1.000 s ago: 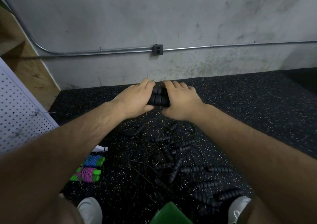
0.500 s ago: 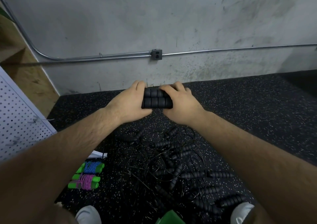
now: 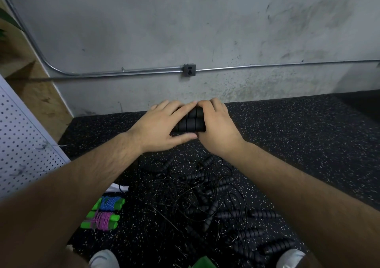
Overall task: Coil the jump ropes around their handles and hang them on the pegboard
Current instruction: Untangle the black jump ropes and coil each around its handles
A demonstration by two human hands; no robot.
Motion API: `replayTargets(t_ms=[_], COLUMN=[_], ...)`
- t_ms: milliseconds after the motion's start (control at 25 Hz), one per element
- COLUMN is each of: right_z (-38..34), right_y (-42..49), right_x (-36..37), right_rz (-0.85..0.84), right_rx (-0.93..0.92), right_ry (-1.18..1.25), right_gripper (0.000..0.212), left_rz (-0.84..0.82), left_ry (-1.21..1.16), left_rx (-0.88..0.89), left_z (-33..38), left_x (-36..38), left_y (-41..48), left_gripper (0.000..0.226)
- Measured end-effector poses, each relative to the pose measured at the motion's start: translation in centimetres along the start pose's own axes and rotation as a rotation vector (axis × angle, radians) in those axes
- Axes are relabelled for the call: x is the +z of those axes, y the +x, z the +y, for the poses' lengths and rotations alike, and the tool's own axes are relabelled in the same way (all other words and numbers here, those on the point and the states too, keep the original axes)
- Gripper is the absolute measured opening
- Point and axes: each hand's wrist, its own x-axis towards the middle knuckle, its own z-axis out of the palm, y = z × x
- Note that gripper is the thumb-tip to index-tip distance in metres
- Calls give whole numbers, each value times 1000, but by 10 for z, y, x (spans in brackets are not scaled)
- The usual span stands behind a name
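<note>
1. Gripping two black ribbed foam jump-rope handles (image 3: 190, 124), left hand (image 3: 158, 128) and right hand (image 3: 218, 130) clamp them from either end.
2. Below them, tangled black jump ropes (image 3: 205, 195) lie on speckled rubber floor (image 3: 298, 144).
3. Far left stands a white perforated pegboard (image 3: 20, 140).

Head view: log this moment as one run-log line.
left hand + right hand: hold black ribbed foam handles | floor: tangled black jump ropes | coiled green-handled ropes

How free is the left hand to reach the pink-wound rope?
Probably not at once: the left hand and right hand both grip the black handles. Otherwise nothing seems to block the pink-wound rope.
</note>
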Motion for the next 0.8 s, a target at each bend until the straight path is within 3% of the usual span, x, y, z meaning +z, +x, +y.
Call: replayTargets(t_ms=[280, 360, 480, 560, 680, 800], right_z=[-7, -10, -12, -11, -23, -50], right_y=[-4, -4, -2, 2, 2, 3], right_x=[-3, -6, -9, -2, 29, 76], right_rz=[-25, 4, 160, 180, -191, -471], right_rx=[-1, 30, 180, 288, 326, 318], right_ry=[100, 140, 428, 573, 567, 765], right_gripper=[56, 57, 80, 77, 53, 63], left_rz=[11, 32, 129, 189, 197, 203], left_ry=[-178, -200, -305, -368, -451, -508], left_rx=[190, 169, 59, -7, -91, -113], left_z=[-23, -21, -21, -26, -29, -28], left_x=[-4, -1, 1, 1, -1, -2], left_y=[-7, -8, -5, -3, -2, -1], left_gripper=[59, 58, 58, 58, 56, 56])
